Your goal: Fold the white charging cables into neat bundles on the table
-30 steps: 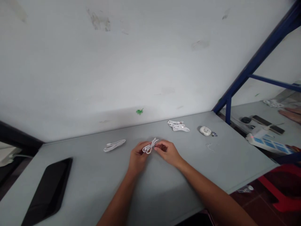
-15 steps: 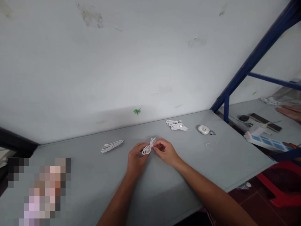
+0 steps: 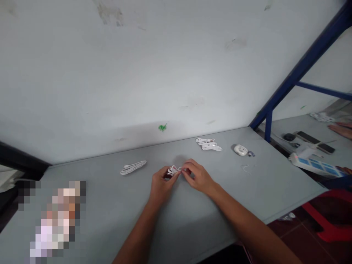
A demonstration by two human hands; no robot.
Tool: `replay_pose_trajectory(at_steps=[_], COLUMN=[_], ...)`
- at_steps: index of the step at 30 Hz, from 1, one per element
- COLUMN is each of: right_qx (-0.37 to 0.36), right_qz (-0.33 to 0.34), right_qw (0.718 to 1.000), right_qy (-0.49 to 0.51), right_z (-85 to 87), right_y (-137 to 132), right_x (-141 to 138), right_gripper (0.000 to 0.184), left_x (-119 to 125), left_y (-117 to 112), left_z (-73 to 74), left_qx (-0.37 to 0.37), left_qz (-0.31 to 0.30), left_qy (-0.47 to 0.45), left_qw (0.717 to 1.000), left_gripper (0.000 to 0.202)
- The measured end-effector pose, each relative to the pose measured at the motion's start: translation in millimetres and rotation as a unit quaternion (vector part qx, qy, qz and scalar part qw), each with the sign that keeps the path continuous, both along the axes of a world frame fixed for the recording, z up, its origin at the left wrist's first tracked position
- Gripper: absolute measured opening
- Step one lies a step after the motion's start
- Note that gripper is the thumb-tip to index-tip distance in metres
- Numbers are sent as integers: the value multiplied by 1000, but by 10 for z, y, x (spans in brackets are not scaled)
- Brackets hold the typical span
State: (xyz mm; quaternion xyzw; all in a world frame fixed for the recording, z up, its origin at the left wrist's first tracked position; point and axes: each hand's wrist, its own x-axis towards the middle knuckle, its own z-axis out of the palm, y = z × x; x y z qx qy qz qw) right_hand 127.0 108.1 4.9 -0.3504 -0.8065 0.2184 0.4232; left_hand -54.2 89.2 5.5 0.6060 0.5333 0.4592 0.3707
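The small looped white cable (image 3: 173, 170) is the reference item. It sits between both hands, over the table (image 3: 176, 223). Contact between the cable and the table surface cannot be confirmed.

Left hand (image 3: 162, 186): the fingers (image 3: 167, 172) pinch the left side of the loop.
Right hand (image 3: 196, 178): the fingers (image 3: 184, 170) pinch the right side of the loop.

Other items on the table, relative to the looped white cable:
- Left: a coiled white cable (image 3: 133, 167), well apart from it.
- Beyond and to the right: a bundled white cable (image 3: 209, 145).
- Further right: a white earbud case (image 3: 240, 149).
- Right and nearer the viewer than the earbud case: a thin white wire (image 3: 246, 169).
- Far left: a pixelated patch (image 3: 52, 220), contents unreadable.
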Motion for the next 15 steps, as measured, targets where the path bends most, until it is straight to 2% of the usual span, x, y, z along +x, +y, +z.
replay_pose_trajectory(at_steps=[5,8,10,12,13,15], right_qx=[14,-40,-121,-252,-331,-477], right_qz=[15,8,-7,-1,11,49], right_qw=[999,999,993,965,937,857], right_qy=[-33,-24,11,73,113,189], right_z=[36,28,9,-11,-17,-12], right_y=[-2,-12,-16,-13,-8,3], right_x=[36,6,-35,-77,-93,-109], right_gripper=[15,13,14,21,23,25], left_x=[-7,-17,-31,-49,-56,-65], left_y=[5,-5,-11,-14,-14,-13], left_z=[2,-20,-42,-60,-65,-66], left_qx=[3,61,118,173,196,225], left_qz=[-20,-29,-38,-48,-52,-61], left_qy=[21,52,82,116,133,160], left_qw=[1000,996,989,977,970,959], left_gripper=[21,17,15,18,21,24])
